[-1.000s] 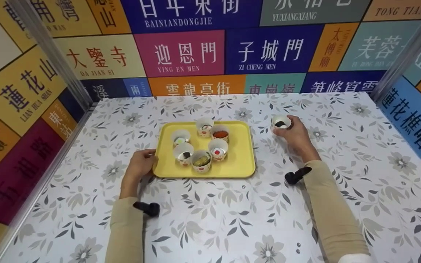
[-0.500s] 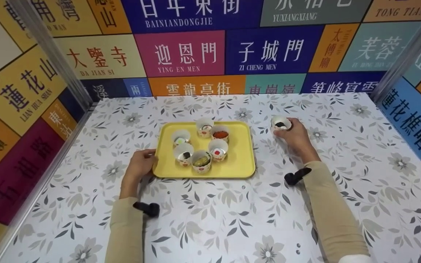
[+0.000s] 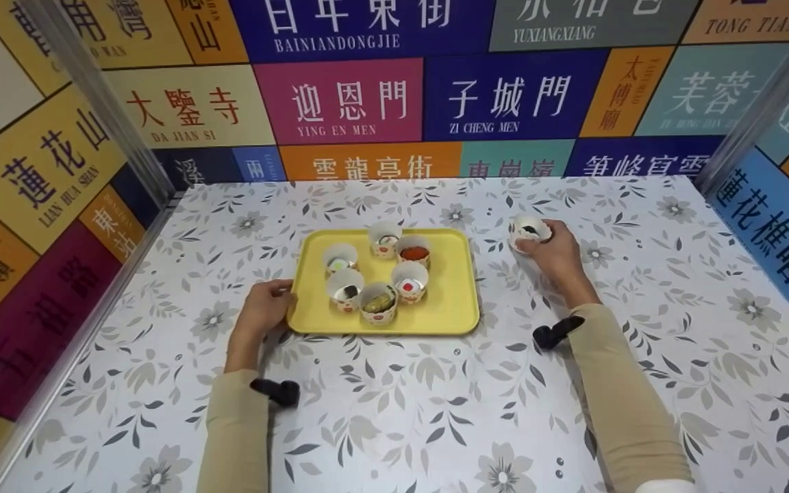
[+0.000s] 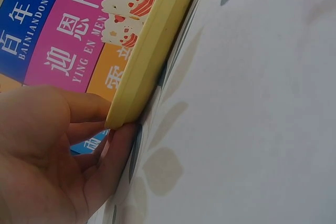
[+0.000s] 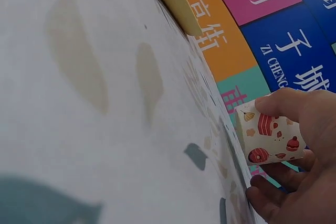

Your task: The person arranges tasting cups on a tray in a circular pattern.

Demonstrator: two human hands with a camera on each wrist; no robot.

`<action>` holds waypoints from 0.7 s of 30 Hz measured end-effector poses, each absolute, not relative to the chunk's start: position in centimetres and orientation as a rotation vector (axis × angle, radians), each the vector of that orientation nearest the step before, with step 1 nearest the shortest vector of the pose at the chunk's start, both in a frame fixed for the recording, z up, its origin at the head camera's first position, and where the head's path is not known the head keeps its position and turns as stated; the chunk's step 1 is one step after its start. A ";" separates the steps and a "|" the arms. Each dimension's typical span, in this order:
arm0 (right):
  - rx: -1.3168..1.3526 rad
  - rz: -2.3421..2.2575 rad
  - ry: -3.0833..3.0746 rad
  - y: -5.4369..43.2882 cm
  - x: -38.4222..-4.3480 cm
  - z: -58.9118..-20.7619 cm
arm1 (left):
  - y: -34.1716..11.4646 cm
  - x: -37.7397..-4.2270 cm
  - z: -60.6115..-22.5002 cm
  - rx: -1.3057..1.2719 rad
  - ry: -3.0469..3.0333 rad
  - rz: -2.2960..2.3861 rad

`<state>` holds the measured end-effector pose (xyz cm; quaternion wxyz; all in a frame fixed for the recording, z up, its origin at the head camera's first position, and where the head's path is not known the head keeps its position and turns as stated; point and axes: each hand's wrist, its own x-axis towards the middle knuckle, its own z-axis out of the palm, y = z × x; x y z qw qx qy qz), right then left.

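Observation:
My left hand [image 3: 268, 305] pinches the left rim of a yellow tray [image 3: 451, 311]; in the left wrist view its fingertips meet at the tray's corner [image 4: 123, 114]. To the right of the tray, my right hand [image 3: 559, 255] grips a small paper cup [image 3: 521, 224] with something dark inside. The right wrist view shows that cup [image 5: 270, 140] with its printed cake pattern, the thumb on its side and other fingers lower down behind it. On the tray stand several similar cups, one with orange-red contents [image 3: 414, 253] and one with a greenish piece [image 3: 378, 302].
A floral cloth [image 3: 394, 411] covers the table. Boards with printed characters [image 3: 346, 103] stand along the back and both sides, with clear corner posts [image 3: 744, 109]. Each wrist wears a black strap camera [image 3: 283, 392].
My right hand has shifted its fingers slightly on the cup, the thumb now showing in front of it, and the cup has moved a little. The left hand and tray stay in place.

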<state>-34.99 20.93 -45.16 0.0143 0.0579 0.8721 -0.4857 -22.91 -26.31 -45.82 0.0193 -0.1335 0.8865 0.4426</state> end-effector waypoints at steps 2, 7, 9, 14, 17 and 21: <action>0.186 -1.516 2.720 20.9 -35.0 -45.2 | -26.3 -23.0 -45.9 -0.416 2.757 1.358; 0.196 -1.538 2.704 20.7 -35.1 -44.8 | -26.3 -23.1 -45.9 -0.422 2.754 1.361; 0.199 -1.548 2.689 20.6 -35.0 -44.4 | -26.3 -23.1 -45.8 -0.427 2.743 1.376; 0.213 -1.532 2.673 20.1 -34.7 -43.6 | -26.4 -23.1 -45.8 -0.439 2.705 1.402; 0.199 -1.517 2.691 19.9 -34.5 -43.2 | -26.3 -23.0 -45.8 -0.447 2.692 1.414; 0.153 -1.527 2.701 19.6 -34.4 -42.8 | -26.4 -23.0 -45.9 -0.447 2.715 1.406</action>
